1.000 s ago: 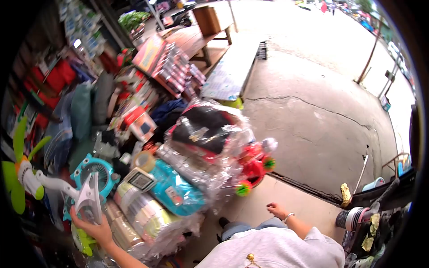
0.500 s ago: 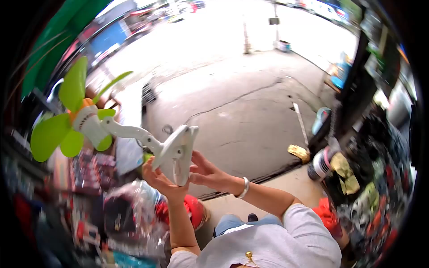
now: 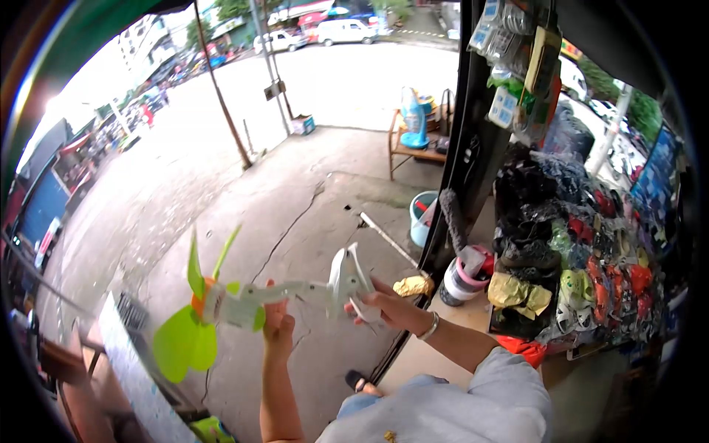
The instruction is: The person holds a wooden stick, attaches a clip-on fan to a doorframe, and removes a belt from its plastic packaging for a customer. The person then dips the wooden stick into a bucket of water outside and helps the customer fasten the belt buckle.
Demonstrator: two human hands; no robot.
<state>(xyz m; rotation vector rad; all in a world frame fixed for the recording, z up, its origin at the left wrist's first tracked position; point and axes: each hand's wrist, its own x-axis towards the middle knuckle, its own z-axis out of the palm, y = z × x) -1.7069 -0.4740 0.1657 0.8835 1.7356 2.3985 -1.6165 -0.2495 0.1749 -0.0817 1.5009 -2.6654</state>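
Green-bladed clip fan (image 3: 304, 289) held aloft, left of the blue bucket (image 3: 419, 232) and nearer than it, right hand (image 3: 397, 306) grasping its clip (image 3: 348, 276), left hand (image 3: 278, 323) at the neck beside the motor (image 3: 238, 310), finger closure cannot be told, apparently to share a lopsided load between both ends.

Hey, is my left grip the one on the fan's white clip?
No, your right grip holds the white clip, while your left grip is nearer the green blades.
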